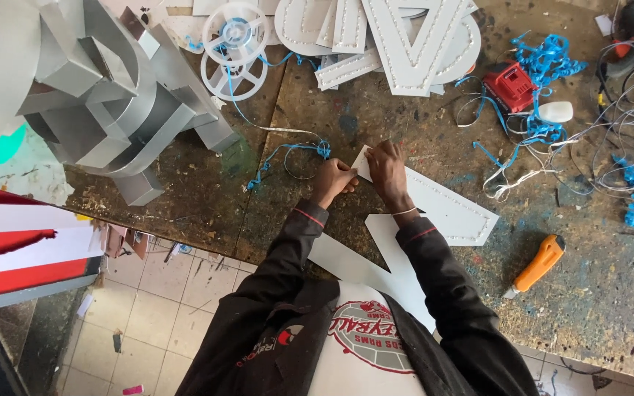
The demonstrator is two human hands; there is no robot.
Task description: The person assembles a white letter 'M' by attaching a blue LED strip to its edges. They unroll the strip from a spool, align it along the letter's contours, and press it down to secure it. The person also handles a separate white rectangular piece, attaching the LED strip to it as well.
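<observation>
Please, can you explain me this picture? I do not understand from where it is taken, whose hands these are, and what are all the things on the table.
There is one picture, taken by a camera worn on a person's head, looking down at their own arms. The left hand and right hand both grip the top corner of a flat white letter-shaped panel edged with small dots, lying on a stained wooden workbench. Nearby lie an orange utility knife, a red box-shaped device, tangled blue and white wires, an empty white reel, more white letter panels and grey metal letter shells.
</observation>
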